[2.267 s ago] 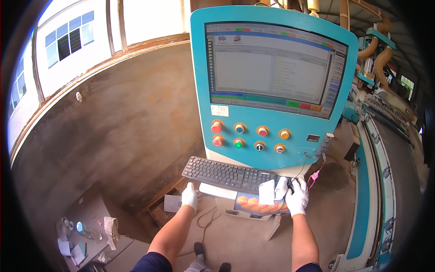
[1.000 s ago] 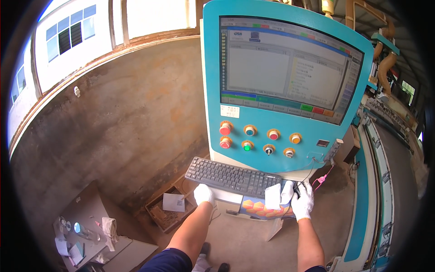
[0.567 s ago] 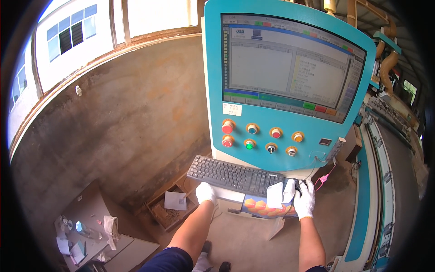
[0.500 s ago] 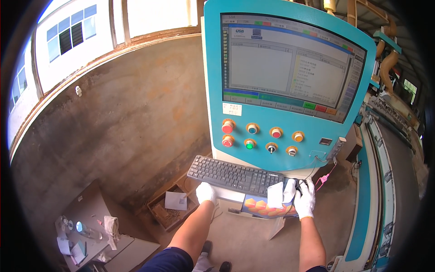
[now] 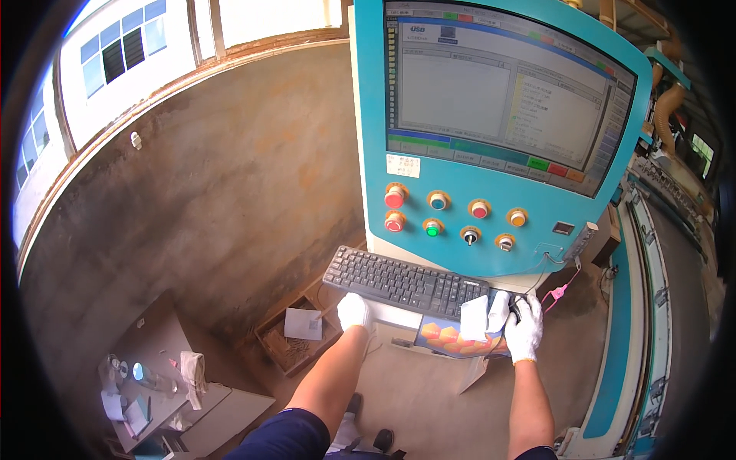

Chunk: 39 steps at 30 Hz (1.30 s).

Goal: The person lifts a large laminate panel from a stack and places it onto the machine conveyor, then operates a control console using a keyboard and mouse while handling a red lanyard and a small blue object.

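Observation:
My right hand (image 5: 524,328), in a white glove, rests over a black computer mouse (image 5: 516,303) with its fingers curled round it. Beside it lie a flat white piece (image 5: 474,317) and a rolled white piece (image 5: 498,310) whose kinds I cannot make out. Under them is a mouse pad (image 5: 445,336) with orange hexagons. My left hand (image 5: 353,311), also white-gloved, is at the front left edge of the black keyboard (image 5: 406,283). It looks curled, and what it may grip is hidden. Above stands a teal control cabinet (image 5: 376,153) with a lit screen (image 5: 460,84).
Red, green and yellow buttons (image 5: 433,228) sit below the screen. A pink connector (image 5: 557,293) hangs at the right. At the lower left are a wooden box (image 5: 280,349) holding a paper and a desk (image 5: 172,345) with a bottle. A long machine (image 5: 644,307) runs along the right.
The whole view has tilted slightly, so the cabinet sits higher and further right. Both hands stay by the keyboard and mouse. The screen looks the same.

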Tool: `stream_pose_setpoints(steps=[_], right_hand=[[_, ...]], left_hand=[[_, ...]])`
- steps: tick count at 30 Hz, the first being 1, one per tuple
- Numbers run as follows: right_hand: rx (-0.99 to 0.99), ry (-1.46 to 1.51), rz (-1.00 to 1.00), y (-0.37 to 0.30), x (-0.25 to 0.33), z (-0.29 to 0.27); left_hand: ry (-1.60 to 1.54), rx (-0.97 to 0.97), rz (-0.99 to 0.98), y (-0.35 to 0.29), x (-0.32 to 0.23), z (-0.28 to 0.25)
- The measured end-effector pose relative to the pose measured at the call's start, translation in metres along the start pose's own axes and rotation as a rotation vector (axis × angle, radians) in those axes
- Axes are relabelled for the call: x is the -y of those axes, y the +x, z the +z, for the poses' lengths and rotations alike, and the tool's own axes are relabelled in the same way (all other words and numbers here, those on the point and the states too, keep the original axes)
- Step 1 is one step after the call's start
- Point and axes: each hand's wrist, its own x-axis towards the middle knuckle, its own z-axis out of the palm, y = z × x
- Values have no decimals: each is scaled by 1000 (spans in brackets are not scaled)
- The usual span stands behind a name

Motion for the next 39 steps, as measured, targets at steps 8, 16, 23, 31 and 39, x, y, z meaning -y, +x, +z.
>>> stream_pose_setpoints(steps=[8, 16, 23, 31, 39], right_hand=[[-4, 17, -1, 2, 0, 0], [32, 18, 22, 0, 1, -1], [23, 4, 24, 2, 3, -4], [11, 20, 11, 1, 0, 0], [6, -1, -14, -1, -3, 0]], left_hand=[[-143, 23, -76, -5, -8, -11], [-126, 31, -40, -5, -4, -10], [-54, 18, 6, -3, -5, -8], [-42, -27, 35, -5, -1, -4], [-122, -19, 18, -6, -4, -9]])
